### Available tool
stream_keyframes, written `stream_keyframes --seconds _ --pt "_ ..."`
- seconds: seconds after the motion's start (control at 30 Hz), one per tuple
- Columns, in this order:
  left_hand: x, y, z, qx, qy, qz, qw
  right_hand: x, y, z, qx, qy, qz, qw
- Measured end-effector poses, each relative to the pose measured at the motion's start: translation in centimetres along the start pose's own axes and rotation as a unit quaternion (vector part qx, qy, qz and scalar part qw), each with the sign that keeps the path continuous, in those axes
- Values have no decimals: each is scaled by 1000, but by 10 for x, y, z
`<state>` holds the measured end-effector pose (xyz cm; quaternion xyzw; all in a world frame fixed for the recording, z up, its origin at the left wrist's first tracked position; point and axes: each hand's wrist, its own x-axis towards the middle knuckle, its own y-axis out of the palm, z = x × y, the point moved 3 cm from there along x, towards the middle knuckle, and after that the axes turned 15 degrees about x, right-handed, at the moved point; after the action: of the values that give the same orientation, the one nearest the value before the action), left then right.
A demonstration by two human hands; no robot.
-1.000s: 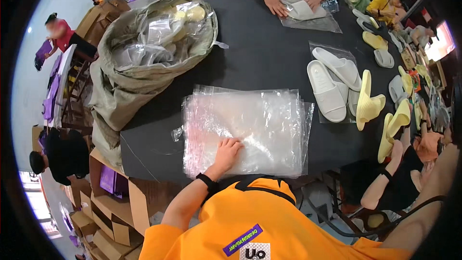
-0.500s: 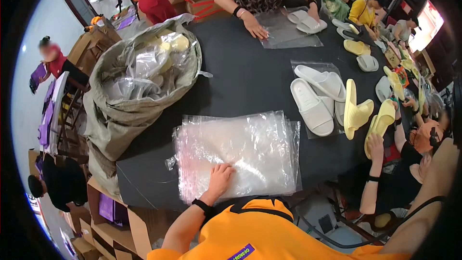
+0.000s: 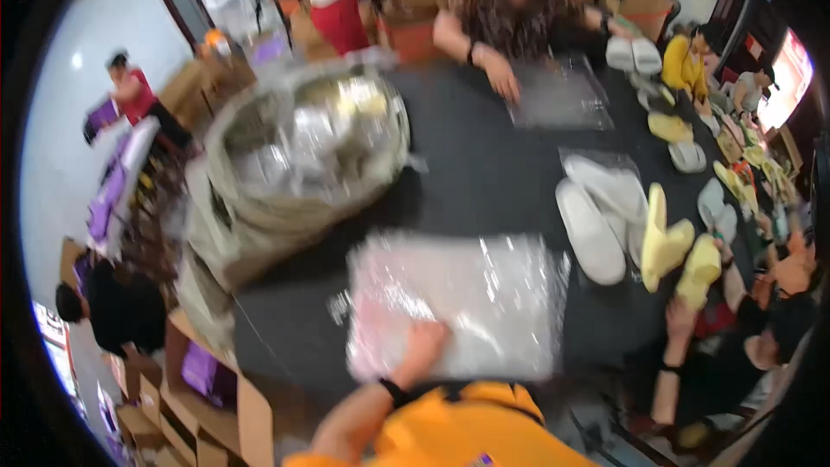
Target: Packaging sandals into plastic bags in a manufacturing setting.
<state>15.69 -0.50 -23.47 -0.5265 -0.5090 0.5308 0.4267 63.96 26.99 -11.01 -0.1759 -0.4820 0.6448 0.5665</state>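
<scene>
Black and wide, the table [image 3: 484, 173] fills the middle of a crowded packing room, with cardboard boxes [image 3: 216, 398] stacked at its near left corner. Since a second ago the view has tipped up and gone blurred, so the stack of clear plastic bags [image 3: 458, 303] now sits lower in the picture and closer to the person's orange shirt [image 3: 467, 424]; the stack itself seems not to have shifted on the table. The left hand [image 3: 424, 348] has stayed on the near edge of the stack, palm down with fingers spread flat rather than closed around anything, so it looks to be only pressing or feeling for a bag, with none lifted yet. The right hand cannot be seen.

Left of the stack, a big grey-green sack [image 3: 285, 164] stands open on the table, filled with bagged items, some yellow; blur hides what they are. To the right, a pair of white slippers [image 3: 601, 216] lies on a clear bag, with yellow slippers [image 3: 674, 251] just beside them. Across the table another person's hand [image 3: 503, 82] rests on a second pile of clear bags [image 3: 562, 95].
</scene>
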Motion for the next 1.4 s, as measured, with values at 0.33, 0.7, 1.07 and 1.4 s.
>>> stream_keyframes --seconds 0.33,0.7,1.07,1.4 --pt "-24 -15 -2 -94 -22 -81 992 8 -7 9 4 -23 21 1000" --pt "-18 -19 -4 -89 -28 -107 990 -24 -10 -6 -12 -26 15 999" --pt "-14 -13 0 -82 -30 -105 991 -47 -20 -24 -17 -62 15 998" --pt "-15 -20 0 -83 -23 -108 990 -61 -20 -46 -33 -97 22 994"
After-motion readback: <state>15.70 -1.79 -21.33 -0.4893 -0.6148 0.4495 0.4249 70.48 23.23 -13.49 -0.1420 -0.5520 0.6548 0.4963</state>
